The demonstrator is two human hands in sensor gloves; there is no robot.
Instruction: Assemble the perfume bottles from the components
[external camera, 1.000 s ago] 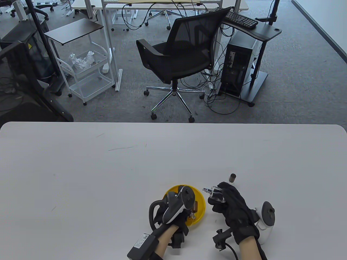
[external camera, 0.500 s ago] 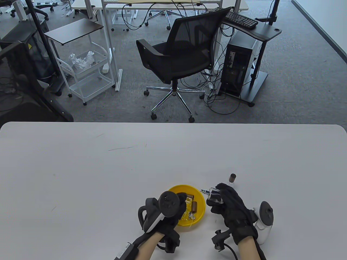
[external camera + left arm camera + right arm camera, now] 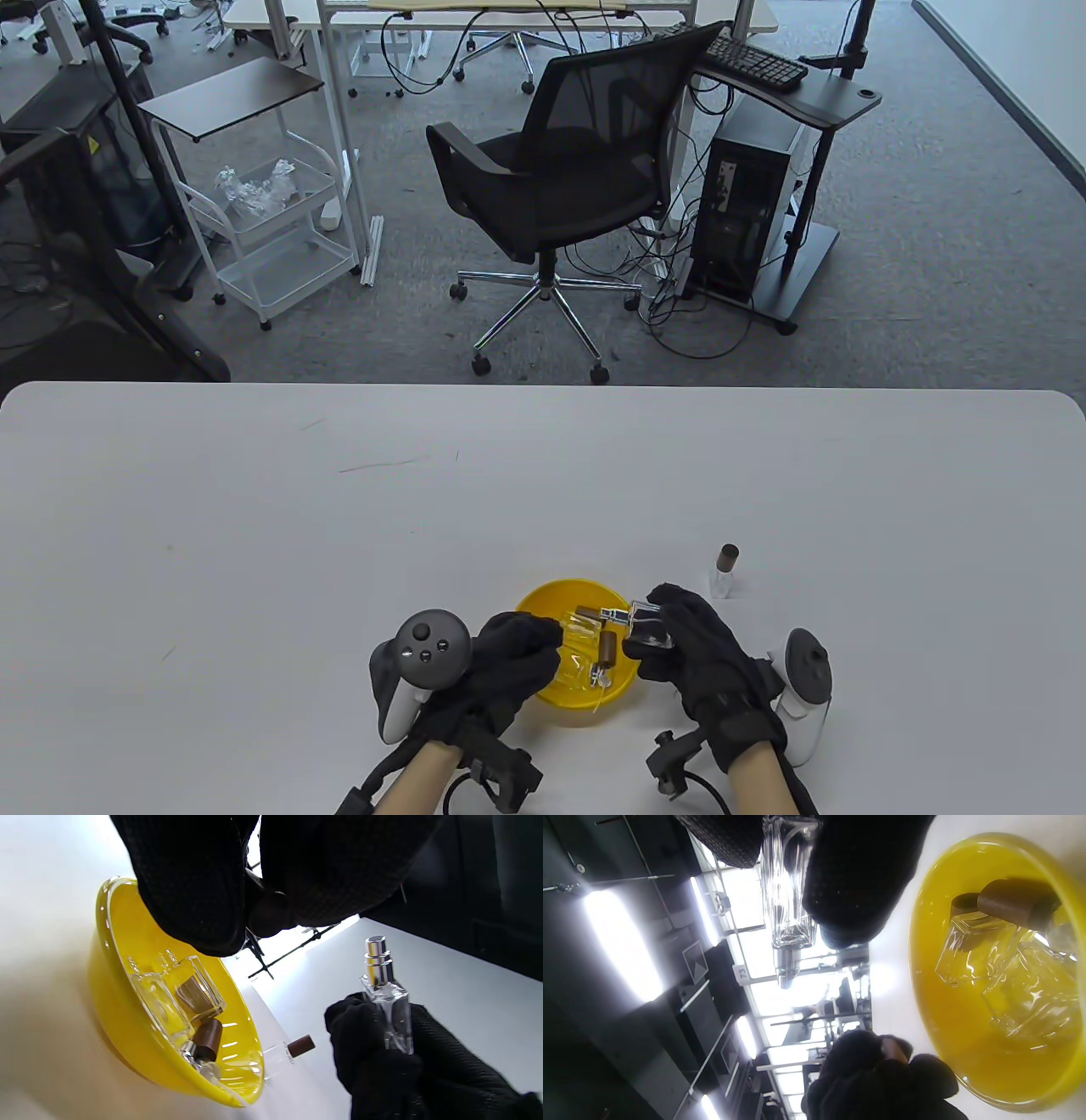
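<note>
Perfume bottle [image 3: 642, 626], clear square glass with silver spray neck, uncapped: gripped in the right hand [image 3: 696, 658], neck pointing toward the yellow bowl [image 3: 543, 599], body raised just over the bowl's right rim. In the left wrist view the same bottle [image 3: 388, 1014] stands neck-up between the right hand's fingers [image 3: 360, 1027].

Left hand [image 3: 501, 662]: at the bowl's left rim, fingers closed together. The right wrist view shows a small brown shape pinched at its fingertips [image 3: 893, 1048], likely a cap; the other views do not confirm it.

Change: a second ago the left hand lay over the bowl, covering its contents; it has since drawn back to the left rim, turned so the tracker [image 3: 428, 649] faces up. The right hand has carried the bottle leftward, from beside the bowl to above its edge. Judgement: a part has been picked out and the two hands are converging for capping; this bottle is one fitting short of complete.

Bowl contents: further clear glass bottles [image 3: 161, 1005], two brown cylindrical caps [image 3: 208, 1039], one lying across the glass. More units remain to assemble.

Finished bottle [image 3: 725, 570], brown cap on, upright on the table [image 3: 339, 526] beyond the bowl's right side, near but apart.

Beyond the table, far from the bowl: black office chair [image 3: 568, 170].
</note>
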